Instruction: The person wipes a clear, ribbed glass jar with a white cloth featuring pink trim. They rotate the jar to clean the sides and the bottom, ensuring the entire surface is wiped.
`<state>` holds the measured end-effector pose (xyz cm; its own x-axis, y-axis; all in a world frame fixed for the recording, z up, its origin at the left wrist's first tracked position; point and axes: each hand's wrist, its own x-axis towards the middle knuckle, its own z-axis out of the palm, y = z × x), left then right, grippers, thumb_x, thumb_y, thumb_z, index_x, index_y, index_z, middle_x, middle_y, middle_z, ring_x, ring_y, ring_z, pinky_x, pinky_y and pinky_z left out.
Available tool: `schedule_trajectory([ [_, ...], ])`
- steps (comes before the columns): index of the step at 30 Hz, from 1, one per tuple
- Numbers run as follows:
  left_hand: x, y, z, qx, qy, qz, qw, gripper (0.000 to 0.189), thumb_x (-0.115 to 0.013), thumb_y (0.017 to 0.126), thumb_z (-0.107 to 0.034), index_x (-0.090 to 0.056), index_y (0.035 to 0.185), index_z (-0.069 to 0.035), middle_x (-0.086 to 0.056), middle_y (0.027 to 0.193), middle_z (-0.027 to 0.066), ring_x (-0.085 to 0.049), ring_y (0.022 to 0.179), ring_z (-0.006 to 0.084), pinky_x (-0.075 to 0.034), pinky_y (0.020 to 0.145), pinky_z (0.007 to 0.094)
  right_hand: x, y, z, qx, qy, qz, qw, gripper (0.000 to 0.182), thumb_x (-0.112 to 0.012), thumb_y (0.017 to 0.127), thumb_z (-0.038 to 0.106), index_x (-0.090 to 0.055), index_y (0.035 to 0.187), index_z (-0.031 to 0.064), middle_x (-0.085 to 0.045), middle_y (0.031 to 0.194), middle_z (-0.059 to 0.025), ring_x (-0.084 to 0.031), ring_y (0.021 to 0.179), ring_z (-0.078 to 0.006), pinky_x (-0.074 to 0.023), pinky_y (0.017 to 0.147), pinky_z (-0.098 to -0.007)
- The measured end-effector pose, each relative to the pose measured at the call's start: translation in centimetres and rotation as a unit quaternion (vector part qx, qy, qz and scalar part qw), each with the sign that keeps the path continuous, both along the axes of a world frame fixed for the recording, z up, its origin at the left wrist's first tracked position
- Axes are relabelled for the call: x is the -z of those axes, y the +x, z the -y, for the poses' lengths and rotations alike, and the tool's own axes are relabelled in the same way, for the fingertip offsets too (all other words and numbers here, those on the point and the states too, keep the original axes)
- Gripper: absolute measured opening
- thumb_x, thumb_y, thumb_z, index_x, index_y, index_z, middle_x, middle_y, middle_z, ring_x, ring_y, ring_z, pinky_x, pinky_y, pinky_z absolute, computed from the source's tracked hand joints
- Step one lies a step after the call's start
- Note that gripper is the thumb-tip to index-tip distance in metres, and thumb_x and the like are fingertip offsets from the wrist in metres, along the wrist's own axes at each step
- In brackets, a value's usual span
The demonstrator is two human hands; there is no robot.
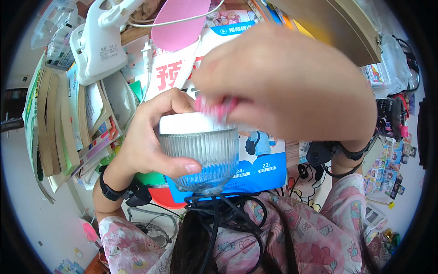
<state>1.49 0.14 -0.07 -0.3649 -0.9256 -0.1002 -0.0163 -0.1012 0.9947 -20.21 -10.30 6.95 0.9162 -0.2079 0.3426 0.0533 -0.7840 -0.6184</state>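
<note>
My left hand (147, 133) grips a clear ribbed cup-like container (202, 154), its thumb across the front and its fingers behind. The container has a white top part (183, 124); whether that is a lid or a rim cannot be told. Blurred by motion, my right hand (263, 78) pinches a bright pink object (217, 107) at the right side of that white part. The pink object is mostly hidden by the fingers and its kind is unclear. Underneath lies a white and blue printed book (261, 171), its blue showing through the ribbed wall.
Upright books (58, 123) line the left side, beside a white clamp-like stand (102, 51). A pink oval panel (179, 25) and a white cable with a plug (147, 51) lie beyond. Black cables (226, 205) bunch below the container. A beige box-like edge (359, 30) juts in upper right.
</note>
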Motion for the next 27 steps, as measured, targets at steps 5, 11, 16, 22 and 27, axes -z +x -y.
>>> schedule_trajectory([
  [5, -0.4, -0.2, 0.0, 0.003, -0.030, 0.020, 0.999, 0.057, -0.092, 0.058, -0.032, -0.056, 0.094, -0.005, -0.062, 0.095, 0.0043, -0.057, 0.086, 0.0116, -0.045, 0.076, 0.0254, -0.9, -0.3, 0.2, -0.021, 0.000, -0.088, 0.996, 0.017, -0.071, 0.071, 0.008, -0.061, 0.085, 0.0044, -0.060, 0.075, -0.0086, -0.061, 0.071, -0.0309, -0.0480, 0.063, -0.0385],
  [11, -1.5, -0.4, 0.0, -0.010, -0.034, 0.034, 0.999, 0.057, -0.092, 0.058, -0.030, -0.059, 0.098, -0.005, -0.065, 0.099, 0.0050, -0.059, 0.091, 0.0115, -0.046, 0.083, 0.0265, 0.1, 0.3, -0.8, 0.005, -0.057, -0.025, 0.998, 0.022, -0.074, 0.071, 0.013, -0.063, 0.090, 0.0069, -0.059, 0.076, -0.0068, -0.061, 0.072, -0.0299, -0.0468, 0.062, -0.0386],
  [16, -1.5, -0.6, 0.0, 0.005, -0.039, 0.025, 0.999, 0.054, -0.091, 0.060, -0.028, -0.060, 0.099, -0.005, -0.065, 0.103, 0.0051, -0.059, 0.096, 0.0112, -0.045, 0.089, 0.0267, -2.4, 1.5, -1.3, 0.010, -0.085, -0.140, 0.986, 0.020, -0.075, 0.071, 0.014, -0.066, 0.087, 0.0068, -0.057, 0.075, -0.0066, -0.060, 0.070, -0.0293, -0.0445, 0.059, -0.0381],
  [22, -0.8, 0.1, -0.1, 0.045, -0.034, 0.015, 0.998, 0.056, -0.091, 0.062, -0.024, -0.062, 0.106, -0.003, -0.065, 0.106, 0.0056, -0.060, 0.097, 0.0120, -0.047, 0.088, 0.0281, -2.5, -0.1, -1.1, 0.034, -0.067, -0.019, 0.997, 0.015, -0.076, 0.070, 0.008, -0.067, 0.082, 0.0051, -0.057, 0.072, -0.0082, -0.059, 0.066, -0.0298, -0.0430, 0.056, -0.0384],
  [27, -1.0, -0.8, 0.1, -0.001, -0.069, -0.015, 0.998, 0.074, -0.091, 0.062, -0.024, -0.058, 0.124, 0.000, -0.066, 0.112, 0.0072, -0.061, 0.103, 0.0145, -0.047, 0.095, 0.0304, -0.1, 0.8, -1.4, 0.072, -0.085, -0.029, 0.993, 0.018, -0.076, 0.070, 0.008, -0.069, 0.086, 0.0043, -0.057, 0.072, -0.0082, -0.059, 0.065, -0.0298, -0.0439, 0.056, -0.0385],
])
